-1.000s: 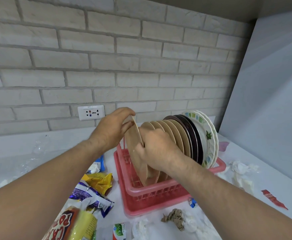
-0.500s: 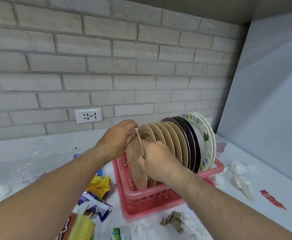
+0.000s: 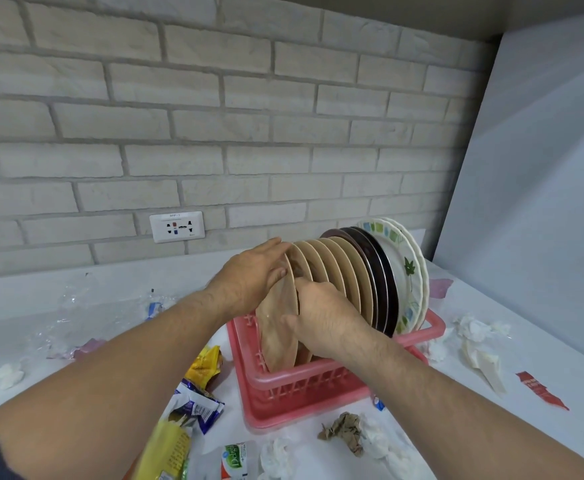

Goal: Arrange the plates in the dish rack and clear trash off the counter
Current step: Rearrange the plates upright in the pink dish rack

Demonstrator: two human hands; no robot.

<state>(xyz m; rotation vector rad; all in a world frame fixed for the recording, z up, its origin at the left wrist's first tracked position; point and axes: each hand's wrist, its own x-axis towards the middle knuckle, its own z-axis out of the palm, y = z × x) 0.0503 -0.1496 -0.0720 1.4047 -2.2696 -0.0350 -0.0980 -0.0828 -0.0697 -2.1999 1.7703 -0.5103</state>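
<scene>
A pink dish rack point(image 3: 304, 393) stands on the white counter point(image 3: 543, 341). Upright in it are several beige plates point(image 3: 339, 268), two dark brown plates point(image 3: 377, 271) and patterned white plates point(image 3: 404, 271) at the far end. The nearest beige plate point(image 3: 276, 334) stands on edge at the rack's front. My left hand point(image 3: 252, 275) grips its top rim and my right hand point(image 3: 321, 317) holds its right side. Trash lies around: a yellow wrapper point(image 3: 203, 362), a blue-and-white wrapper point(image 3: 197, 407), a brown paper wad point(image 3: 342, 431), white tissues point(image 3: 477, 344) and a red scrap point(image 3: 540, 389).
A brick wall with a power socket point(image 3: 176, 226) backs the counter, and a grey panel point(image 3: 540, 188) closes the right side. Crumpled clear plastic point(image 3: 75, 306) lies at the left. A yellow snack bag point(image 3: 165, 452) and a small green-and-white packet point(image 3: 235, 462) sit near the front edge.
Both hands have lowered the nearest beige plate deeper into the rack's front slot and tilted it closer to the other beige plates. The view has shifted slightly downward.
</scene>
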